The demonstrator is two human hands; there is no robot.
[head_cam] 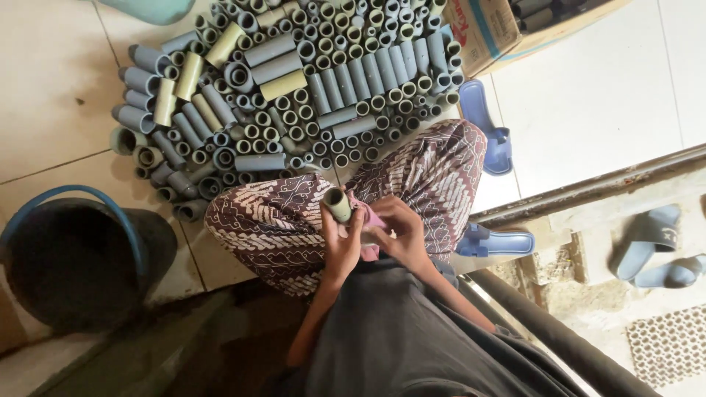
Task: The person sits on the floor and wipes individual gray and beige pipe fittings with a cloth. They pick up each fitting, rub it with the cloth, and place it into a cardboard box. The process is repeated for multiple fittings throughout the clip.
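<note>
Head view: the left hand (340,246) has its grip closed around a short grey pipe piece (337,204), held upright over the lap. At its 3 o'clock, the right hand (396,229) pinches a pink cloth (370,220) against the pipe. At 12 o'clock, a heap of grey pipe pieces (294,95) covers the tiled floor (51,88); at 9 o'clock stands a black bucket (70,261)

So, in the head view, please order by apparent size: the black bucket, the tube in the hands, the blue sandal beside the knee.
1. Black bucket, though it is nearer the camera.
2. Blue sandal.
3. Tube, held in the left hand.
</note>
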